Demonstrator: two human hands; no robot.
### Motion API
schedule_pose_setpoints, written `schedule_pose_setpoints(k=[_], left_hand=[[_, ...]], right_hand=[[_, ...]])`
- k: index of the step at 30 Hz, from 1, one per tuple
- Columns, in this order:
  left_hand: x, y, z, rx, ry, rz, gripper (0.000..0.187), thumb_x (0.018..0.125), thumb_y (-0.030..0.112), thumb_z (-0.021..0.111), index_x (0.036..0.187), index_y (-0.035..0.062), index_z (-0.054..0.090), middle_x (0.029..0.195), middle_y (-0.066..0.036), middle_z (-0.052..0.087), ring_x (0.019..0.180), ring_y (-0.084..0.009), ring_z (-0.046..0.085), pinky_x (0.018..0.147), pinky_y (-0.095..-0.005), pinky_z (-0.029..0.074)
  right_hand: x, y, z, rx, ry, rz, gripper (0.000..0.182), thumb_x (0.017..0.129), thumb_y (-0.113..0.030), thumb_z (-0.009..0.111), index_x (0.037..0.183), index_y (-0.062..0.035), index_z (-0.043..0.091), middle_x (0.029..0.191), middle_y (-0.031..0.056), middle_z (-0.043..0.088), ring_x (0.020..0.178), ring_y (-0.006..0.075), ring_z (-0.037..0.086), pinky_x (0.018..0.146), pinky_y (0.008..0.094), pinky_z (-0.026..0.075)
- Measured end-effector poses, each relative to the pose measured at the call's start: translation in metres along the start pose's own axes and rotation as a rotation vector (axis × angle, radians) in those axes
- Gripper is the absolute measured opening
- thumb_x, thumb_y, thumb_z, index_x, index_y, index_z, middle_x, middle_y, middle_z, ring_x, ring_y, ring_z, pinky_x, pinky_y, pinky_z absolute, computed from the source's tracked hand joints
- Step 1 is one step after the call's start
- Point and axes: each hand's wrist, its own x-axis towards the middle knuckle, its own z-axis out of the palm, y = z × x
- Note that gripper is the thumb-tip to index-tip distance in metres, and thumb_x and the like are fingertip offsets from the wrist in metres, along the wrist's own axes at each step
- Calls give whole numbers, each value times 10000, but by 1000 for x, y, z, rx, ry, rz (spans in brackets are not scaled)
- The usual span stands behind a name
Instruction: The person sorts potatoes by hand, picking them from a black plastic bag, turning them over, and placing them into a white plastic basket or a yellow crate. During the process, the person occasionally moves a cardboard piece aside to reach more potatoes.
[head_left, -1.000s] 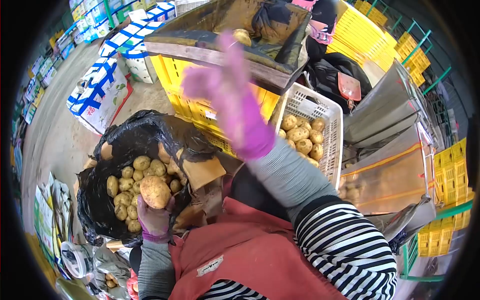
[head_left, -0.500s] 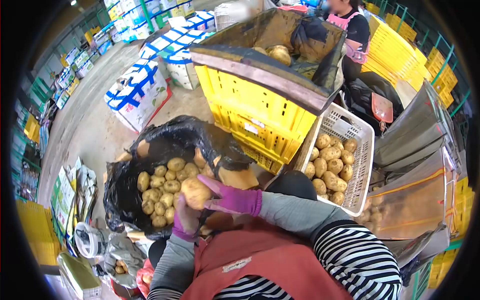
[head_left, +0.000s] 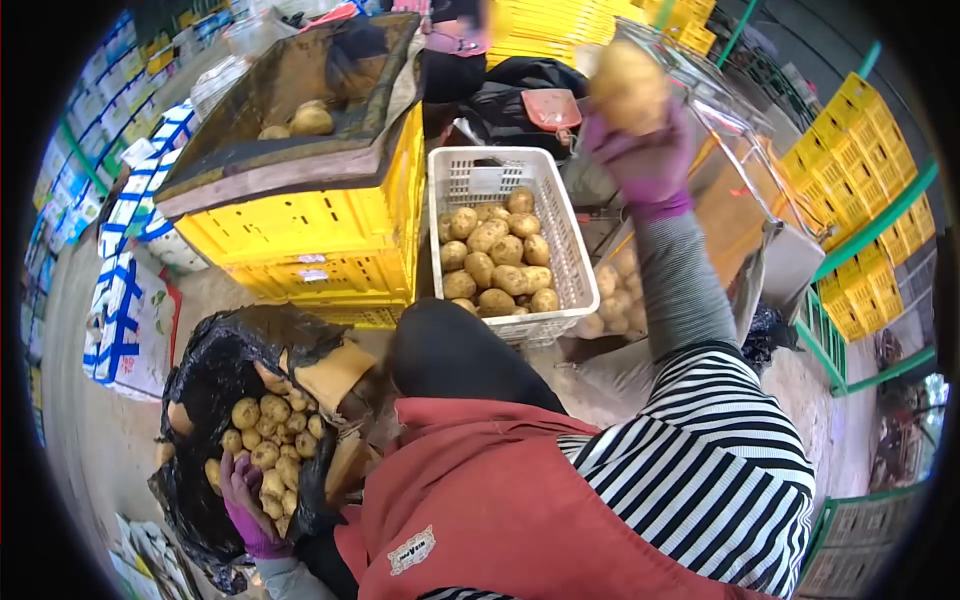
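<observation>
My right hand (head_left: pixel 645 165), in a purple glove, is raised at the upper right with its fingers closed around a large potato (head_left: pixel 628 88). Both are smeared by motion. At the lower left my left hand (head_left: pixel 250 500), also purple-gloved, reaches into a box lined with a black plastic bag (head_left: pixel 215 360). Its fingers are extended against the small potatoes (head_left: pixel 268 455) there, and I see nothing gripped in it. Between the two hands stands a white plastic crate (head_left: pixel 575 270) of larger potatoes (head_left: pixel 490 240).
Stacked yellow crates (head_left: pixel 300 230) carry a dark-lined tray (head_left: pixel 240 130) with a few potatoes. A mesh-sided bin (head_left: pixel 720 200) with potatoes below it is on the right. A red dustpan (head_left: pixel 552 110) lies behind the white crate. Another person (head_left: pixel 455 45) is at the back.
My view has turned right. My right hand has carried the large potato from above the black bag up to the right; my left hand has let go and lowered among the small potatoes.
</observation>
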Motion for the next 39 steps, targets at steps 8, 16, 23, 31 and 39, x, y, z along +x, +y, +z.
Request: schedule_pose_setpoints(k=[8,16,23,31,39], left_hand=[[16,-30,4,-340,57,-114,741,929,552,561,1475,90,367,1224,-65,547,994,-179,575,886,-301,486],[41,20,-33,-1167,272,131,647,996,525,422,1475,93,363,1474,-171,417,1370,-342,382,1128,-494,343],[40,-15,-32,-1240,462,-94,687,970,527,484,1455,57,358,1455,-188,423,1347,-363,404,1115,-516,358],[50,-29,-30,-1190,421,-132,622,977,520,477,1389,53,453,1358,-165,539,1270,-348,500,1088,-510,393],[47,-36,-34,-1201,303,-116,543,988,470,487,1351,67,497,1338,-148,557,1233,-325,536,1066,-501,423]], right_hand=[[5,-36,-53,175,425,-257,856,917,-584,495,1520,-56,195,1519,213,318,1351,357,404,1061,498,418],[66,83,-17,358,330,-54,848,924,-598,483,1521,-70,194,1492,237,341,1350,378,406,1090,517,389],[39,130,-58,364,488,34,843,928,-572,492,1524,-67,173,1516,219,292,1370,367,377,1093,517,384],[29,134,-69,343,479,56,823,930,-535,518,1518,-60,193,1520,203,295,1380,358,367,1103,521,370],[23,142,-55,307,509,99,793,938,-532,515,1498,-44,237,1482,212,356,1370,343,382,1116,501,355]])
